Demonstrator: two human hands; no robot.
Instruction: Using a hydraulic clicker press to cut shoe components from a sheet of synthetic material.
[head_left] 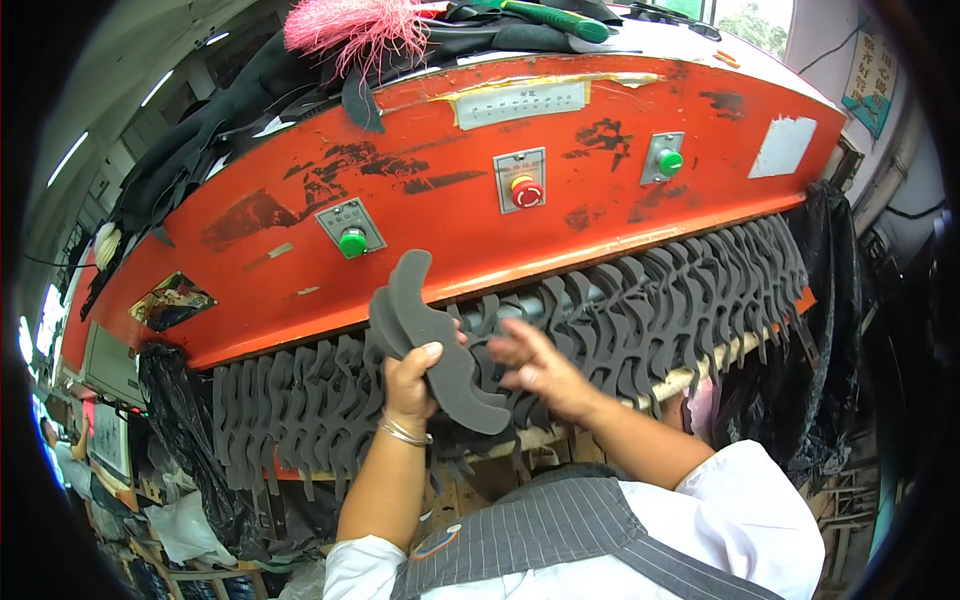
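Observation:
My left hand [408, 388] grips a small stack of dark grey curved foam pieces [462, 385], with the thumb across the front piece. The stack is held up at a tilt in front of the red machine. Just right of it, my right hand [545, 372] is raised with its fingers apart and holds nothing; the fingertips are a little blurred. Behind both hands, long rows of wavy cut grey foam [640, 345] hang along the machine's front edge. Part of these rows is hidden by my hands and the stack.
The red machine panel [420, 215] carries two green buttons [352, 242] and a red stop button [526, 191]. Black plastic sheeting [828, 300] hangs at each end. On top lie pink strands [355, 28], dark scraps and a green-handled tool [555, 18]. Another person [75, 465] is far left.

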